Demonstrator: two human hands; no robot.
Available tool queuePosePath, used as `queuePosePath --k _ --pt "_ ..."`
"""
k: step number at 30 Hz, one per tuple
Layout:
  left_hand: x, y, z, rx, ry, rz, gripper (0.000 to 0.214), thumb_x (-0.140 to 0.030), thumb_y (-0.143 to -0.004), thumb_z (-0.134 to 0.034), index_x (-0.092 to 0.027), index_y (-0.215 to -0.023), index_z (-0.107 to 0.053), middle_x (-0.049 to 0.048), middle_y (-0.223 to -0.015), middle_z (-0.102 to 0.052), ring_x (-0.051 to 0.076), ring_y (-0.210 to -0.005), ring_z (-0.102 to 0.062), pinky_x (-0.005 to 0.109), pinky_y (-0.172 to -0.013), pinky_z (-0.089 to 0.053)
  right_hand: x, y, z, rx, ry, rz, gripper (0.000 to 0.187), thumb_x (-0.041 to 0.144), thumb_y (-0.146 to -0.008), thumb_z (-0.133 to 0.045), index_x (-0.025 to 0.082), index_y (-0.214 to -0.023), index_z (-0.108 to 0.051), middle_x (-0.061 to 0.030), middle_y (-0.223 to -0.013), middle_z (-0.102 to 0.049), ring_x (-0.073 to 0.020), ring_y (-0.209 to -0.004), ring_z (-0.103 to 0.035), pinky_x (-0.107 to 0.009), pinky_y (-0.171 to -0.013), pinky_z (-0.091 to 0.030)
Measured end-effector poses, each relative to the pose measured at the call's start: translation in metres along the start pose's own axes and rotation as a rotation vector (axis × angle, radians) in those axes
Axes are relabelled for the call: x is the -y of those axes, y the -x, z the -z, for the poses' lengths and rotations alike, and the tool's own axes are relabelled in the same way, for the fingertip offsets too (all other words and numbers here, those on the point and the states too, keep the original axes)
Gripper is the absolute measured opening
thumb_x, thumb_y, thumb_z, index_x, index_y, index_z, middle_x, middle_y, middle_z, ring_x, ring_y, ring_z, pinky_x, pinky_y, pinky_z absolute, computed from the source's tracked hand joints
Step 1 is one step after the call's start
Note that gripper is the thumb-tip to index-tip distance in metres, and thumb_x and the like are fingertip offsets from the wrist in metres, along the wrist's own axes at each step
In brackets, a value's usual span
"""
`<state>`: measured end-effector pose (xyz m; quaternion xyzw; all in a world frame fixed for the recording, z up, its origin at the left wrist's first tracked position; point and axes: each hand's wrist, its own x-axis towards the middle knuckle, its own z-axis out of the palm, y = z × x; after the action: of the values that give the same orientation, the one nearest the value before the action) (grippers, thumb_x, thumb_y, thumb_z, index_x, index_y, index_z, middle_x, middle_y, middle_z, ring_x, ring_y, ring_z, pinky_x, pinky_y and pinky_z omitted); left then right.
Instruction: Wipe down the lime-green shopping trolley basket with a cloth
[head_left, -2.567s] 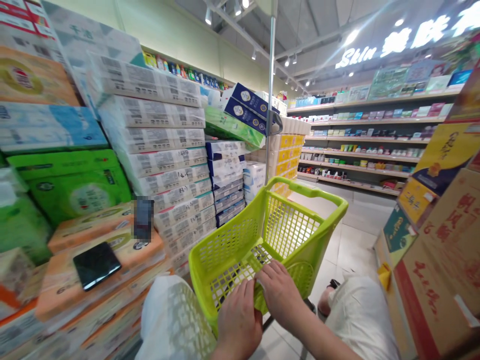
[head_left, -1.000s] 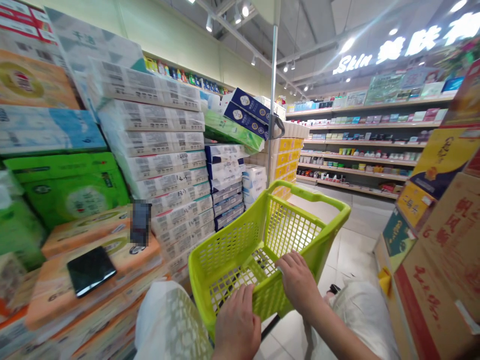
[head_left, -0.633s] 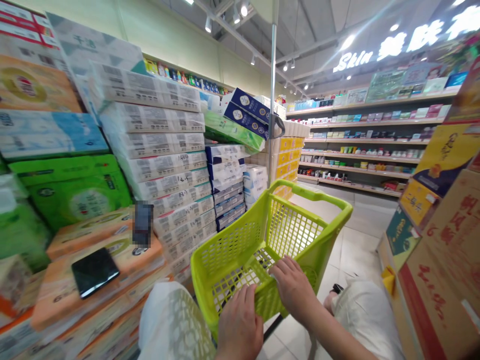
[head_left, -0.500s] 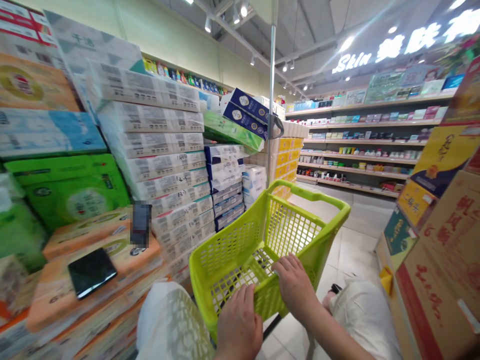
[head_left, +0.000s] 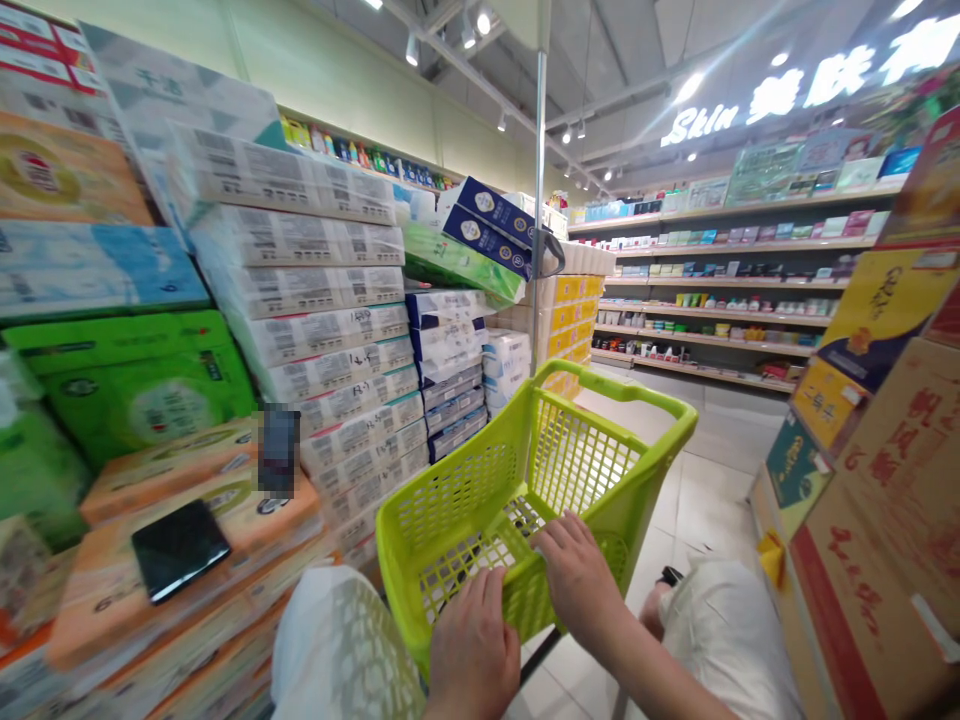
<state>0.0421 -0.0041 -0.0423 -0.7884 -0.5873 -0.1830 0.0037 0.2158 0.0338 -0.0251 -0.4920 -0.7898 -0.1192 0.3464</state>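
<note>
A lime-green plastic shopping basket (head_left: 480, 490) stands in front of me in a shop aisle, with nothing visible inside it. My left hand (head_left: 472, 650) rests on its near rim, fingers curled over the edge. My right hand (head_left: 577, 575) lies a little further right on the same rim, fingers bent over it. My knees in white trousers (head_left: 720, 630) show on either side of the basket. A metal pole (head_left: 538, 200) rises behind the basket.
Stacked packs of tissue and toilet paper (head_left: 300, 290) fill the left side. A black phone (head_left: 180, 548) lies on an orange pack at lower left. Cardboard boxes (head_left: 885, 500) crowd the right. Shelves of small goods (head_left: 720, 290) line the far wall; tiled floor (head_left: 697, 500) runs ahead.
My right hand slid right along the basket's near rim, then came back a little towards the left. The left hand stayed on the rim. The view shifted slightly.
</note>
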Motion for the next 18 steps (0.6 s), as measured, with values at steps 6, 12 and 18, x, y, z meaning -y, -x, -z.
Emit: queuePosePath --k 6,12,18 --pt "0.004 0.001 0.004 0.019 0.005 -0.028 0.053 -0.014 -0.076 -0.044 -0.017 -0.128 -0.051 0.0089 -0.126 -0.061 0.022 -0.116 -0.055 0.035 -0.101 -0.042 0.006 0.000 -0.001 0.074 -0.036 0.119 0.024 0.005 -0.079 -0.053 0.022 -0.093 -0.063 -0.0015 -0.085 -0.062 -0.0176 -0.089 -0.053 -0.035 -0.104 -0.033" --pt "-0.002 -0.002 0.012 0.040 0.003 -0.005 0.052 -0.014 -0.077 -0.044 -0.016 -0.128 -0.051 0.0096 -0.126 -0.061 0.022 -0.117 -0.054 0.035 -0.101 -0.041 -0.024 -0.005 0.012 0.028 0.112 -0.053 0.028 -0.001 -0.077 -0.048 0.022 -0.086 -0.063 -0.0030 -0.084 -0.061 -0.0199 -0.090 -0.053 -0.039 -0.106 -0.030" --pt "-0.001 -0.004 0.011 0.037 -0.002 -0.012 0.053 -0.012 -0.074 -0.044 -0.016 -0.127 -0.051 0.0096 -0.126 -0.061 0.022 -0.117 -0.055 0.035 -0.102 -0.040 0.023 0.002 -0.011 0.043 -0.032 0.107 0.022 0.006 -0.080 -0.052 0.022 -0.091 -0.063 -0.0020 -0.085 -0.062 -0.0179 -0.088 -0.054 -0.036 -0.106 -0.031"
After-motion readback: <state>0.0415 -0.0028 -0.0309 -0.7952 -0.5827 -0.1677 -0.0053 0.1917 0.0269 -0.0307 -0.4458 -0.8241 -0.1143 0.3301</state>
